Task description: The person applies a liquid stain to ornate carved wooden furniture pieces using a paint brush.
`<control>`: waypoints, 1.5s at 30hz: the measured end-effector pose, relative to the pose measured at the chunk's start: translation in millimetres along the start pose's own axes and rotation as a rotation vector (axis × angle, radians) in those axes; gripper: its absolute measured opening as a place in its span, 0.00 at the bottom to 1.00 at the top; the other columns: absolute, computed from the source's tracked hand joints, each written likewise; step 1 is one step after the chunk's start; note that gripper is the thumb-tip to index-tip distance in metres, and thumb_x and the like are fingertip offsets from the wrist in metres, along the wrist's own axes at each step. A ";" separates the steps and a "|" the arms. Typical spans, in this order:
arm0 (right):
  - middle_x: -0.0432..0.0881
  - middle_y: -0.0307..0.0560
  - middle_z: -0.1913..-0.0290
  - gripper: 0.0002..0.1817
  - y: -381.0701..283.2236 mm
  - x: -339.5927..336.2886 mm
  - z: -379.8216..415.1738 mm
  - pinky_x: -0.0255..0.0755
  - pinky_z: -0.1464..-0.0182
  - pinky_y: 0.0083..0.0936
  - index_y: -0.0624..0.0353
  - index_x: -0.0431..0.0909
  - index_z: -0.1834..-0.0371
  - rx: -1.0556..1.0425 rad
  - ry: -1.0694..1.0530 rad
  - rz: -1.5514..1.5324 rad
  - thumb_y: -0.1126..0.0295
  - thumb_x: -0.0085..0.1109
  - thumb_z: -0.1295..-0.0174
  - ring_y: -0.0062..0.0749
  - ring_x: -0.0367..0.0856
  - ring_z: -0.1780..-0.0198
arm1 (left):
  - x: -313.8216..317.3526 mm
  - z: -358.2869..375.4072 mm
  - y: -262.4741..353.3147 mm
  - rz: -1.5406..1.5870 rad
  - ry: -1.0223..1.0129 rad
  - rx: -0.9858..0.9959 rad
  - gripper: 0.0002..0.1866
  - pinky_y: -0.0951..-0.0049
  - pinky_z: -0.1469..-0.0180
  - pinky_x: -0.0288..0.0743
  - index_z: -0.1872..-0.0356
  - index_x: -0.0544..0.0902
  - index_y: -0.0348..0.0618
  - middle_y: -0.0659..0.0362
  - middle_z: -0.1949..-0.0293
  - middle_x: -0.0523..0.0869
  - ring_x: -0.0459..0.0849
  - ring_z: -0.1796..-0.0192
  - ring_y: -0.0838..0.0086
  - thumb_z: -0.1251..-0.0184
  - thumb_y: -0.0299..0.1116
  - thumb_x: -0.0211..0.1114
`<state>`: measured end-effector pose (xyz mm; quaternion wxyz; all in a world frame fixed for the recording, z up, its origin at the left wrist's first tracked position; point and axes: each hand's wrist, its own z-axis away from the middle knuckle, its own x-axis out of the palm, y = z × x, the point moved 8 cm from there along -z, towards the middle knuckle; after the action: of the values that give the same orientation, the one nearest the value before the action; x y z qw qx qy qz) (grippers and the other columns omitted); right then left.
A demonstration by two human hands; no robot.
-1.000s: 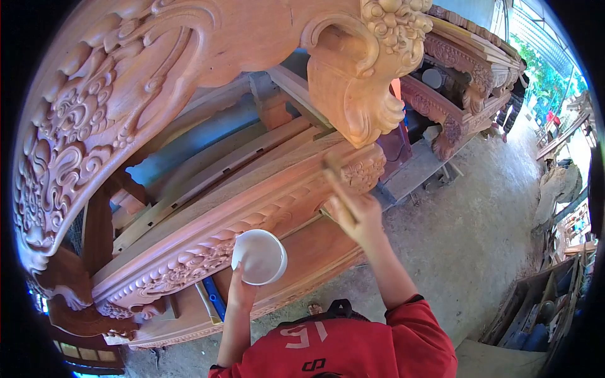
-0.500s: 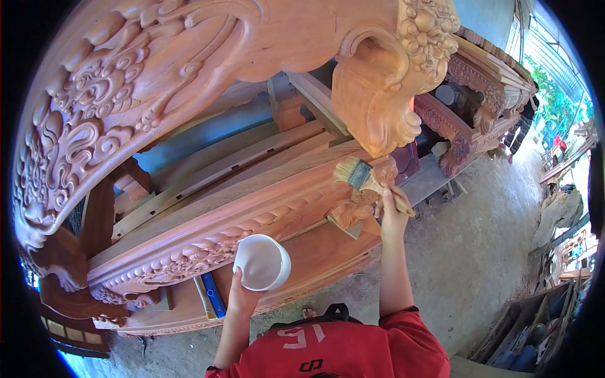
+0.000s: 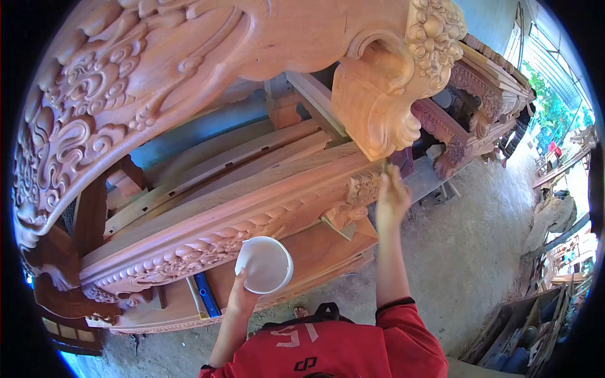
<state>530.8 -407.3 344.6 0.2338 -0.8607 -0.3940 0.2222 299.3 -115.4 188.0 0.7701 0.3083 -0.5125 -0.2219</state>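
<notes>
My left hand grips a white plastic tub by its rim, the thumb over the near-left edge. The tub's mouth faces up, and its rim dips on the left side. My right hand is closed around a paintbrush, of which only a small dark bit shows above the fingers. The bristles cannot be seen. That hand is right beside the foot of the carved wooden leg and the carved end of a long wooden rail; whether the brush touches either is hidden.
A large carved wooden panel arches overhead at the left. Below, a blue tool and a slim brush-like item lie on a lower board. More carved furniture stands behind to the right. A wooden crate sits at lower right.
My right hand has swung the paintbrush up and away from me, toward the leg's foot, so its bristles no longer show. The tub has barely shifted.
</notes>
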 end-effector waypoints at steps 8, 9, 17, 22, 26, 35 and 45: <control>0.82 0.48 0.60 0.15 -87.7 54.9 53.6 0.71 0.54 0.22 0.60 0.79 0.54 0.187 -0.706 -0.427 0.69 0.60 0.44 0.26 0.80 0.57 | -1.5 -5.6 5.2 -0.088 -0.023 0.017 0.29 0.50 0.39 0.61 0.35 0.58 0.47 0.52 0.39 0.66 0.66 0.37 0.59 0.34 0.48 0.49; 0.82 0.48 0.60 0.15 -78.3 54.5 53.4 0.71 0.54 0.22 0.60 0.79 0.54 0.189 -0.712 -0.429 0.69 0.60 0.44 0.26 0.80 0.57 | -3.1 -3.8 5.8 -0.086 -0.016 0.016 0.29 0.50 0.39 0.61 0.35 0.58 0.47 0.52 0.39 0.66 0.66 0.37 0.59 0.34 0.48 0.49; 0.79 0.55 0.52 0.13 -16.2 7.9 15.1 0.68 0.46 0.28 0.67 0.76 0.53 0.037 0.111 -0.165 0.72 0.53 0.39 0.36 0.78 0.50 | -8.5 3.9 7.5 -0.055 0.010 0.010 0.33 0.56 0.40 0.65 0.35 0.57 0.43 0.53 0.40 0.67 0.68 0.38 0.62 0.36 0.50 0.53; 0.80 0.54 0.54 0.15 -82.4 50.9 54.8 0.68 0.45 0.29 0.62 0.77 0.53 -0.197 -0.147 -0.182 0.72 0.59 0.44 0.41 0.78 0.49 | -18.8 1.9 7.0 -0.076 0.036 0.017 0.33 0.55 0.41 0.66 0.35 0.57 0.44 0.53 0.40 0.68 0.69 0.40 0.62 0.36 0.49 0.53; 0.81 0.51 0.55 0.22 -131.9 51.6 91.5 0.74 0.56 0.24 0.60 0.73 0.46 -0.477 -0.447 -0.219 0.68 0.60 0.44 0.32 0.81 0.56 | -20.3 0.6 9.4 -0.033 0.026 0.015 0.32 0.55 0.42 0.66 0.35 0.57 0.45 0.54 0.41 0.68 0.69 0.40 0.63 0.35 0.48 0.53; 0.82 0.49 0.55 0.17 -74.4 54.6 65.9 0.73 0.58 0.24 0.64 0.75 0.50 0.067 0.005 -0.281 0.70 0.57 0.42 0.30 0.81 0.59 | -34.4 9.1 19.7 -0.085 0.113 0.097 0.29 0.54 0.38 0.62 0.35 0.58 0.45 0.53 0.39 0.67 0.66 0.37 0.62 0.33 0.47 0.48; 0.80 0.49 0.53 0.19 -114.2 97.8 98.6 0.72 0.51 0.24 0.65 0.74 0.49 0.458 -0.749 -0.998 0.65 0.56 0.39 0.29 0.78 0.53 | -42.9 22.6 33.5 -0.140 0.171 0.130 0.28 0.52 0.44 0.64 0.35 0.58 0.50 0.54 0.40 0.68 0.68 0.38 0.62 0.32 0.52 0.42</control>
<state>467.2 -242.1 313.1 0.3329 -0.3685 -0.7427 0.4493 263.1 -68.9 190.0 0.7721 0.4101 -0.4356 -0.2145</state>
